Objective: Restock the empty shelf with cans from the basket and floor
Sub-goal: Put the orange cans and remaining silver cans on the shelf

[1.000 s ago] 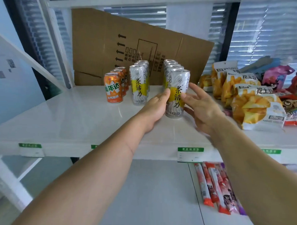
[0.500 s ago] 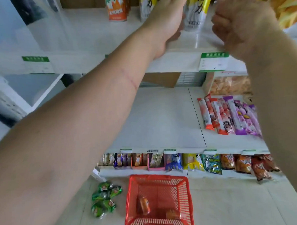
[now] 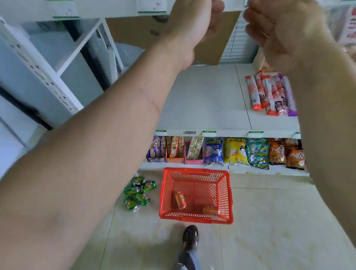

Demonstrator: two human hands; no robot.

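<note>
A red basket (image 3: 225, 193) stands on the floor below the shelves. Two orange cans lie in it, one at the left (image 3: 179, 199) and one near the front (image 3: 210, 210). Several green cans (image 3: 138, 192) lie in a heap on the floor just left of the basket. My left hand (image 3: 195, 23) and my right hand (image 3: 280, 24) are raised side by side at the top of the view, in front of the upper shelf's edge (image 3: 108, 8). Both hold nothing, with fingers loosely curled. The cans on the upper shelf are out of view.
The middle shelf (image 3: 202, 97) carries long sachets (image 3: 270, 93) at its right. Snack boxes and bags (image 3: 234, 151) fill the bottom shelf behind the basket. A white upright post (image 3: 35, 67) stands at left. My foot (image 3: 189, 237) is just in front of the basket.
The view has swung down from the upper shelf to the floor. Both hands have let go of the silver and yellow can and drawn back from the shelf, empty.
</note>
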